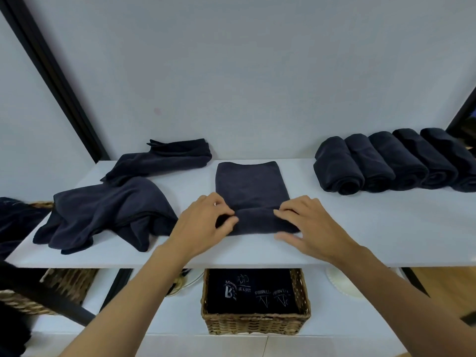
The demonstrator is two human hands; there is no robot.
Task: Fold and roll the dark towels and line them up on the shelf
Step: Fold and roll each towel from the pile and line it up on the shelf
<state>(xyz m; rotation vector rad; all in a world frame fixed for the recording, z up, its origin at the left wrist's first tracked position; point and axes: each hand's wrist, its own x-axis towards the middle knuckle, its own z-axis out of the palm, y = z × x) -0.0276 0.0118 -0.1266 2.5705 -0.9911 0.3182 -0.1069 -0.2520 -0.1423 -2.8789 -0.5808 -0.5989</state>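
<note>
While the left hand (206, 228) and right hand (311, 228) are pinching the towel's (251, 184) roll by the shelf's (373, 228) front edge, uneven pushing is likely risking a skewed roll.

"FIT" on dark cloth (247, 302) in basket (257, 327)

One view only: a wide-angle camera on the person's head, close to the front edge of the white shelf (360, 228), facing forward and down toward the wall (257, 73) at 12 o'clock. The towel (251, 184), held by the left hand (203, 225) and right hand (311, 228), sits at frame centre within arm's reach. At 6 o'clock, a wicker basket (257, 325) shows below.
</note>
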